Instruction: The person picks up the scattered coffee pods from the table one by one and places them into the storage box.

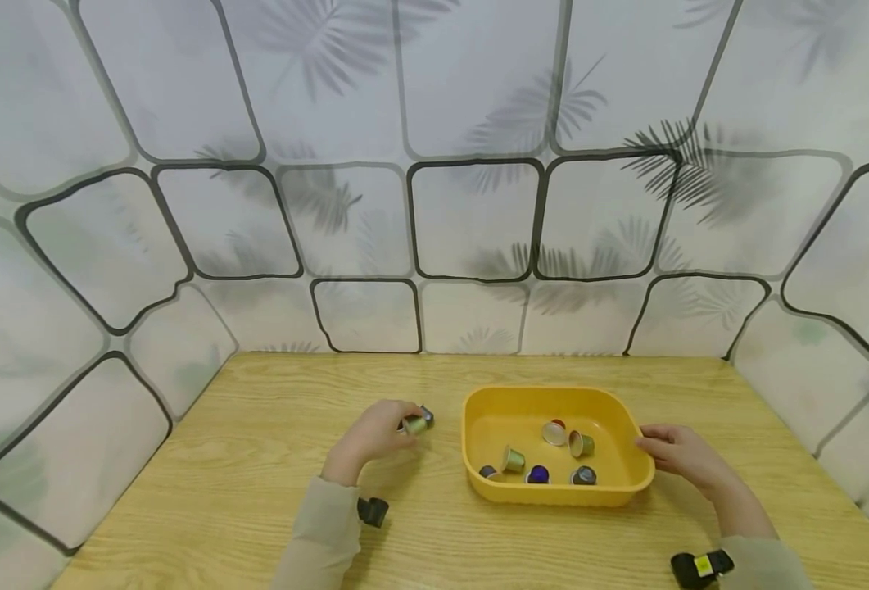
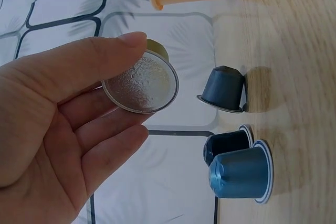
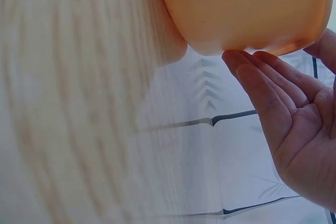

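Observation:
My left hand (image 1: 366, 440) pinches a pale green coffee capsule (image 1: 416, 425) between thumb and fingers, over the table left of a yellow bin (image 1: 533, 396). In the left wrist view the capsule's silver foil lid (image 2: 146, 85) faces the camera. Below it on the tabletop are a dark grey capsule (image 2: 224, 88), a dark navy one (image 2: 227, 142) and a blue one (image 2: 239, 172). My right hand (image 1: 688, 461) grips the bin's right side, thumb at the rim and fingertips (image 3: 247, 74) against the outer wall.
Inside the bin lie several capsules, among them a green one (image 1: 513, 459), a purple-blue one (image 1: 538, 474) and a dark grey one (image 1: 584, 475). Patterned cloth (image 1: 471, 221) encloses the wooden table (image 1: 272, 459) at the back and sides.

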